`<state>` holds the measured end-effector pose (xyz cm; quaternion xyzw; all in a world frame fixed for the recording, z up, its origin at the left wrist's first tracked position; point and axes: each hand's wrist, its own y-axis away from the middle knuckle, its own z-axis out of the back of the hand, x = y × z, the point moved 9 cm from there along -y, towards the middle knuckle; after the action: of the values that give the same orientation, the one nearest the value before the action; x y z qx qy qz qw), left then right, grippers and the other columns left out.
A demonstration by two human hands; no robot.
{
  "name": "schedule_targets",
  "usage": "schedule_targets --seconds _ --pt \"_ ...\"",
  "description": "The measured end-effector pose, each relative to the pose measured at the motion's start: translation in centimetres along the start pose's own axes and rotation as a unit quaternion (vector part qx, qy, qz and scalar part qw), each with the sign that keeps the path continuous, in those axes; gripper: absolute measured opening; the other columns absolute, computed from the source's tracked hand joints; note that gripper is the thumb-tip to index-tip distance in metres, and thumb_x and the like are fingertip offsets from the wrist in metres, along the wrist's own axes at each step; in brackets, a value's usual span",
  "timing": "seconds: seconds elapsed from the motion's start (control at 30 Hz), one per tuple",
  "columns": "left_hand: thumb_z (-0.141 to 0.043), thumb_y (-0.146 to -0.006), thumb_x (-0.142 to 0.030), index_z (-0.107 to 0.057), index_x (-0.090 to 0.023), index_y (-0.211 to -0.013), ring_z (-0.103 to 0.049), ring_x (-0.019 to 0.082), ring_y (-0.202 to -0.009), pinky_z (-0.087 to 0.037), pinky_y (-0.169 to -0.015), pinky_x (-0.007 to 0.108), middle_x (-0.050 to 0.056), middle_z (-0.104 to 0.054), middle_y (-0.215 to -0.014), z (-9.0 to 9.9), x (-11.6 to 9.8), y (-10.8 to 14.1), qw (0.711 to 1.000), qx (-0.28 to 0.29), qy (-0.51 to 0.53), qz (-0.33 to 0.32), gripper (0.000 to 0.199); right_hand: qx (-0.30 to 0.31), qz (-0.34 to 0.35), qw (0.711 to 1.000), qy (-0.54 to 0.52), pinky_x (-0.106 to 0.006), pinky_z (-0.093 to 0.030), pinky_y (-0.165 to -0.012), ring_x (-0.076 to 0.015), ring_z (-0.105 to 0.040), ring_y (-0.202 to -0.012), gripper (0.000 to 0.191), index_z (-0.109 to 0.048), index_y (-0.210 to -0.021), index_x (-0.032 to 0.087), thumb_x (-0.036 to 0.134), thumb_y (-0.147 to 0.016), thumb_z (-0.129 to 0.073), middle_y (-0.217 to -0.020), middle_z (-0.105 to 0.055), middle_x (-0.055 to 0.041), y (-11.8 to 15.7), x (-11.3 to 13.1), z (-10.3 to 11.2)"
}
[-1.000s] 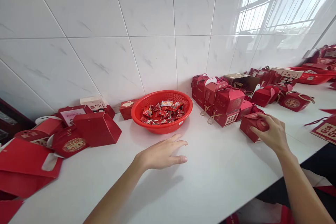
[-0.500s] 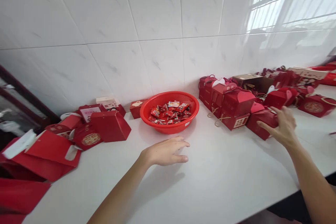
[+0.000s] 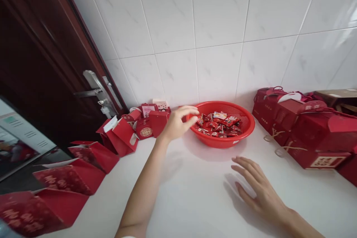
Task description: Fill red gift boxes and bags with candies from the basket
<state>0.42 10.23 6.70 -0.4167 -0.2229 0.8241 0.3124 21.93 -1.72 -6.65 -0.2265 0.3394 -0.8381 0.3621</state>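
A round red plastic basket stands against the tiled wall, holding a heap of red-wrapped sweets. My left hand reaches its left rim, fingers slightly curled over the edge, with nothing visible in them. My right hand hovers low over the white counter in front of the basket. Its fingers are spread and hold nothing.
Assembled red gift boxes with twine handles are stacked to the right of the basket. Red boxes and flat red cardboard pieces lie along the left of the counter. A dark wooden door with a metal handle stands at the left.
The view has swung left, bringing the door in. My right hand has left the red box and moved in front of the basket. My left hand has moved forward to the basket's rim.
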Motion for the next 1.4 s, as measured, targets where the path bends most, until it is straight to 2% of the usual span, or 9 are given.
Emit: schedule_targets --seconds 0.1,0.2,0.37,0.57,0.8,1.0,1.23,1.3,1.4 --pt "-0.064 -0.083 -0.032 -0.071 -0.015 -0.103 -0.067 0.024 -0.111 -0.053 -0.101 0.037 0.011 -0.072 -0.117 6.4 5.3 0.6 0.979 -0.185 0.013 0.084 0.027 0.045 0.003 0.999 -0.021 -0.043 -0.059 -0.089 -0.0284 -0.063 -0.119 0.032 -0.058 -0.123 0.022 0.019 -0.091 -0.055 -0.127 -0.066 -0.0136 1.5 0.8 -2.1" --pt "-0.061 -0.082 -0.026 -0.069 -0.015 -0.107 -0.067 0.022 -0.113 -0.051 -0.103 0.033 0.011 -0.072 -0.117 11.6 11.0 3.4 0.912 -0.330 -0.051 0.238 0.028 0.039 -0.031 0.998 -0.031 -0.042 -0.061 -0.085 -0.0278 -0.065 -0.115 0.029 -0.059 -0.120 0.024 0.020 -0.091 -0.054 -0.124 -0.067 -0.0130 1.8 0.0 -2.2" --pt "-0.058 -0.082 -0.024 -0.067 -0.016 -0.108 -0.062 0.027 -0.124 -0.044 -0.111 0.039 0.013 -0.069 -0.124 16.0 16.0 6.8 0.849 -0.378 -0.123 0.348 0.028 0.036 -0.066 0.996 -0.051 -0.041 -0.063 -0.081 -0.0271 -0.067 -0.110 0.025 -0.059 -0.116 0.025 0.021 -0.092 -0.053 -0.120 -0.068 -0.0120 1.2 -0.9 -2.5" --pt "-0.068 -0.070 -0.028 -0.067 -0.018 -0.085 -0.051 0.045 -0.132 -0.038 -0.109 0.059 0.024 -0.069 -0.119 16.1 20.6 10.0 0.797 -0.344 -0.150 0.473 0.018 0.054 -0.087 0.993 -0.066 -0.039 -0.063 -0.085 -0.0258 -0.066 -0.113 0.025 -0.059 -0.116 0.025 0.020 -0.092 -0.054 -0.118 -0.067 -0.0116 1.8 -1.4 -3.5" --pt "-0.077 -0.060 -0.024 -0.069 -0.021 -0.081 -0.063 0.041 -0.117 -0.047 -0.102 0.053 0.016 -0.075 -0.105 14.8 22.1 10.6 0.796 -0.335 -0.149 0.481 0.022 0.087 -0.121 0.984 -0.093 -0.042 -0.062 -0.087 -0.0282 -0.065 -0.113 0.020 -0.062 -0.108 0.024 0.019 -0.092 -0.051 -0.114 -0.067 -0.0128 1.9 -2.3 -4.4" --pt "-0.063 -0.078 -0.022 -0.070 -0.019 -0.102 -0.065 0.029 -0.117 -0.048 -0.107 0.040 0.010 -0.073 -0.117 15.8 18.5 8.6 0.820 -0.391 -0.169 0.382 0.025 0.096 -0.140 0.979 -0.113 -0.040 -0.063 -0.083 -0.0268 -0.067 -0.108 0.017 -0.063 -0.104 0.024 0.020 -0.093 -0.050 -0.112 -0.068 -0.0125 1.7 -2.4 -4.4" --pt "-0.063 -0.082 -0.040 -0.059 -0.018 -0.109 -0.067 0.025 -0.105 -0.055 -0.094 0.036 0.009 -0.068 -0.113 15.0 3.7 5.4 0.839 -0.524 -0.147 0.000 0.034 0.057 -0.166 0.975 -0.134 -0.037 -0.063 -0.081 -0.0251 -0.069 -0.103 0.018 -0.065 -0.108 0.026 0.027 -0.096 -0.051 -0.110 -0.070 -0.0100 1.7 -2.7 -3.5" --pt "-0.067 -0.083 -0.044 -0.052 -0.020 -0.124 -0.067 0.024 -0.104 -0.056 -0.093 0.036 0.009 -0.067 -0.117 12.3 0.0 4.4 0.886 -0.449 -0.093 -0.067 0.050 0.048 -0.203 0.968 -0.143 -0.035 -0.063 -0.080 -0.0241 -0.071 -0.100 0.020 -0.065 -0.111 0.027 0.032 -0.096 -0.053 -0.110 -0.071 -0.0087 2.0 -3.5 -3.3" --pt "-0.062 -0.090 -0.045 -0.037 -0.025 -0.147 -0.069 0.023 -0.102 -0.057 -0.091 0.036 0.011 -0.067 -0.124 4.7 -3.7 2.7 0.979 -0.179 -0.062 -0.073 0.065 0.033 -0.302 0.937 -0.170 -0.029 -0.063 -0.071 -0.0227 -0.072 -0.094 0.026 -0.066 -0.112 0.028 0.044 -0.096 -0.053 -0.108 -0.072 -0.0079 2.7 -5.3 -2.9"
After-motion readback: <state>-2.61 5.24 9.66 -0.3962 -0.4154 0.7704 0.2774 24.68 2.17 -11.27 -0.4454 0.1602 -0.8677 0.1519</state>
